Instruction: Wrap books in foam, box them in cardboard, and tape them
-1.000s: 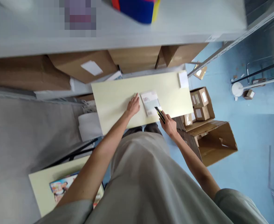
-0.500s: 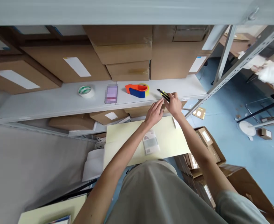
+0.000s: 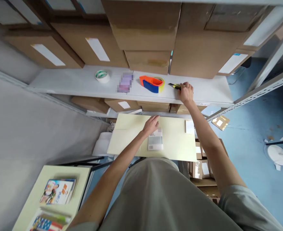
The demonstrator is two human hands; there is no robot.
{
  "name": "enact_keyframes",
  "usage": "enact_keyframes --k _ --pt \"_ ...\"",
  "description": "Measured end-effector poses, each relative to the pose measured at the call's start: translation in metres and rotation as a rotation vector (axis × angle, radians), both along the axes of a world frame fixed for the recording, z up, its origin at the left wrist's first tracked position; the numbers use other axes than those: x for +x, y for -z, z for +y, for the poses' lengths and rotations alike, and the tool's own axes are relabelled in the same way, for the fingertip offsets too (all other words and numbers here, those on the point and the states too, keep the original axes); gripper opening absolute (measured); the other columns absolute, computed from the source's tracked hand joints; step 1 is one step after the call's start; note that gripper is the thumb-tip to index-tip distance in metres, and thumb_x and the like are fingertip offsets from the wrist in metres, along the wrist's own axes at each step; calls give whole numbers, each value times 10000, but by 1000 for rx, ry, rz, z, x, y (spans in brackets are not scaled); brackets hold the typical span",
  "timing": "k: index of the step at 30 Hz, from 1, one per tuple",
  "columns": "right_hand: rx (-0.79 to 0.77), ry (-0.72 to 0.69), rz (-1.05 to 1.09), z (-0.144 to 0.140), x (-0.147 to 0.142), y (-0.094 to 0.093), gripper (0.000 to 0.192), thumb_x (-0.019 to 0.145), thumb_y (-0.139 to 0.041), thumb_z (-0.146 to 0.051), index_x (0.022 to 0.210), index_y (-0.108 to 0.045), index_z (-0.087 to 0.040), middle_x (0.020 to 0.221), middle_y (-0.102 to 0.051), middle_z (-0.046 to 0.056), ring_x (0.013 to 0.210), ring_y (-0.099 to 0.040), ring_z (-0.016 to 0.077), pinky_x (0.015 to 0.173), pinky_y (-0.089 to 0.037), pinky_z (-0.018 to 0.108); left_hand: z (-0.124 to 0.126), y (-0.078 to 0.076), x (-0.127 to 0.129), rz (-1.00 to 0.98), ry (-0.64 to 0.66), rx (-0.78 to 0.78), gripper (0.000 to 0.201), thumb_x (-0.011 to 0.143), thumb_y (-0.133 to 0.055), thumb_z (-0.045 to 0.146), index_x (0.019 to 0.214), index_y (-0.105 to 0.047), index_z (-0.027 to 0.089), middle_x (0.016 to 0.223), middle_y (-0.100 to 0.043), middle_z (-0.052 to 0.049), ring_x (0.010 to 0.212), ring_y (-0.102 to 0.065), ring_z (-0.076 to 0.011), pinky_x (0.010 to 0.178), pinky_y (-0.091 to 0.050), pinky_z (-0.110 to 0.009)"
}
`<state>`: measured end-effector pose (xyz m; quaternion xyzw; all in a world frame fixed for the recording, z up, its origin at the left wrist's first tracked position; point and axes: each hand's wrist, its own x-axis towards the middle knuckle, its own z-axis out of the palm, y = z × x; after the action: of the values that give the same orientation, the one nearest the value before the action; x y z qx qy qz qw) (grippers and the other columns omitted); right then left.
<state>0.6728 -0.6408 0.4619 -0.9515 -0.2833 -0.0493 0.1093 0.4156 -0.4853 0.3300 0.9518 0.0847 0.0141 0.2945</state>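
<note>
My right hand (image 3: 186, 92) is closed on a yellow-and-black box cutter (image 3: 174, 86) at the white shelf, and the cutter's tip points left. Just left of it lies an orange-and-blue tape dispenser (image 3: 151, 84) with yellow tape. My left hand (image 3: 151, 124) hangs over the pale yellow table with its fingers stretched out, holding nothing. Beside and below that hand lies a flat white packet (image 3: 155, 140) with a grey middle; whether the hand touches it I cannot tell.
On the shelf (image 3: 79, 78) lie a white tape roll (image 3: 102, 76) and a blurred purple item (image 3: 125, 82). Cardboard boxes (image 3: 147, 38) stand behind. A white pad (image 3: 189, 126) lies on the table's right. Books (image 3: 57, 192) lie on the lower-left table; open cartons (image 3: 204, 166) stand right.
My left hand has left the right hand and come down over the table beside the packet. My right hand has brought the box cutter down to the shelf, and the view has shifted.
</note>
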Motion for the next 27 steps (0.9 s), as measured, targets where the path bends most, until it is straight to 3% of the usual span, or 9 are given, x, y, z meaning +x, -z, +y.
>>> enact_keyframes --k 3,5,9,11,13,15,18,22,27 --pt "155 -31 -71 -16 -42 15 526 1213 -383 -302 1636 -566 -48 1563 -572 280 1439 -520 376 1212 -419 530 4 52 -56 367 -99 -96 474 1010 -648 134 1477 -728 156 1525 -753 -196 1452 -712 -341 1305 -523 -452" --pt "273 -100 -27 -29 -87 40 524 1228 -349 -370 1574 -616 -82 1538 -593 259 1460 -515 360 1247 -416 512 2 79 -90 492 -154 -152 398 983 -681 130 1371 -768 158 1388 -811 -190 1305 -786 -343 1191 -598 -434" --pt "286 -96 578 -55 -185 129 346 1130 -572 -319 1411 -693 -157 1388 -723 212 1293 -674 329 1167 -541 479 -12 117 -126 599 -244 -240 423 918 -763 168 1341 -749 171 1305 -820 -147 1196 -794 -300 1093 -620 -377" --pt "279 121 910 -63 -221 175 329 1026 -692 -242 1340 -708 -147 1322 -772 196 1110 -749 288 1048 -593 432 -20 131 -128 622 -286 -269 470 896 -786 196 1361 -727 157 1359 -787 -152 1226 -767 -293 1118 -601 -377" --pt "282 243 1030 -67 -243 213 349 980 -717 -213 1315 -709 -113 1300 -788 218 1054 -765 273 1010 -596 416 -27 142 -126 640 -328 -290 476 890 -782 205 1355 -717 131 1424 -739 -180 1278 -733 -304 1148 -579 -387" --pt "324 318 1092 -68 -255 237 349 959 -745 -234 1289 -722 -121 1266 -804 201 1060 -767 260 998 -590 387 -32 150 -124 650 -367 -313 520 867 -782 198 1374 -700 113 1471 -698 -203 1342 -693 -323 1177 -555 -393" --pt "441 392 1173 -63 -263 255 358 950 -795 -390 1212 -757 -149 1108 -830 144 1039 -759 259 923 -592 348 -36 154 -124 642 -412 -359 674 804 -799 189 1459 -659 117 1502 -669 -202 1457 -612 -354 1227 -513 -398" --pt "609 419 1269 -54 -265 261 494 821 -907 -582 1025 -786 -148 843 -787 93 915 -727 277 815 -588 361 -39 148 -122 618 -461 -428 734 730 -814 164 1449 -678 102 1462 -684 -217 1512 -569 -410 1264 -479 -430" --pt "719 362 1328 -35 -272 257 447 711 -954 -553 882 -730 -207 713 -730 32 788 -694 246 717 -588 353 -51 129 -116 547 -547 -530 645 701 -852 207 1330 -745 110 1372 -735 -221 1468 -625 -461 1250 -488 -490"
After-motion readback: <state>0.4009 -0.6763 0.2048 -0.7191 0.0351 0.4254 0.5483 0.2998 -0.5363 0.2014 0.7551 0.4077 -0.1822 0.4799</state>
